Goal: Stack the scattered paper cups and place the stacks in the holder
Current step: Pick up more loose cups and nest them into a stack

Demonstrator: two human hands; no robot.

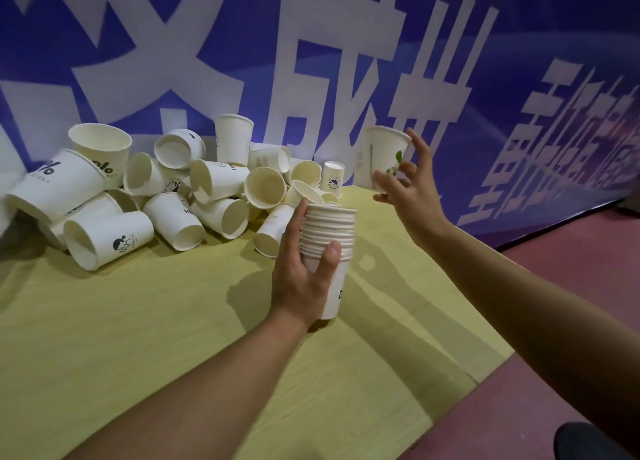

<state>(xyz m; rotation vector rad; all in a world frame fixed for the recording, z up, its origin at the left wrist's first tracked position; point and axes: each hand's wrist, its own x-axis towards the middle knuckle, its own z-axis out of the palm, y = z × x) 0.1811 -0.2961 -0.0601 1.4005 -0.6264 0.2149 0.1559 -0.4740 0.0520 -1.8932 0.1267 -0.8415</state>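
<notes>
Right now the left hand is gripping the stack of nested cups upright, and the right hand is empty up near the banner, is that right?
Not quite. The left hand grips the stack of nested cups upright, but the right hand isn't empty: it holds a single cup near the banner. The head view shows it.

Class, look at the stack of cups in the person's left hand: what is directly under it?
The stack of cups is gripped by the left hand above the yellow-green table. Whether its base touches the table cannot be seen; the hand covers that part.
</notes>
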